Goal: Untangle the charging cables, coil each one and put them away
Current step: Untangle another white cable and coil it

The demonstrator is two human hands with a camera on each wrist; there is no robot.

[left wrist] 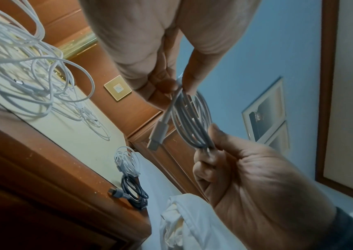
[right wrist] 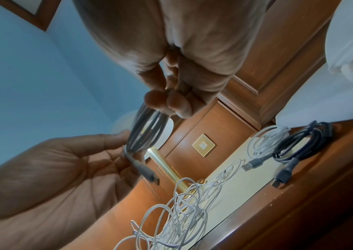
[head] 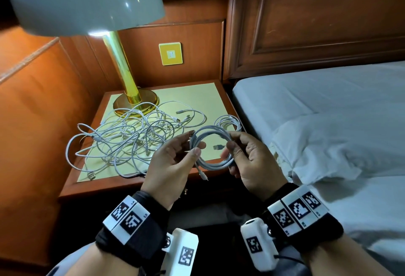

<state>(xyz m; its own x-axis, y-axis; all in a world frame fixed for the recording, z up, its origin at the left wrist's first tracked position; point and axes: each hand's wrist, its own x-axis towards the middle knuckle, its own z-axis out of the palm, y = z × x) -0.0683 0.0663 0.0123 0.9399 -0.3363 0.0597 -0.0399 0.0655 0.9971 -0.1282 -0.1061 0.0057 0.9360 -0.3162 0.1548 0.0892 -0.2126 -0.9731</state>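
Both hands gripped the white coiled charging cable (head: 211,150) above the wooden nightstand's (head: 92,185) near edge, left hand (head: 173,161) pinching, right hand (head: 249,159) curled round; loose connector tail (head: 202,173) should probably be tucked before release.

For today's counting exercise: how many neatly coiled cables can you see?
3: a white coil held in both hands, a white coil and a dark coil on the nightstand; the tangle may hide more.
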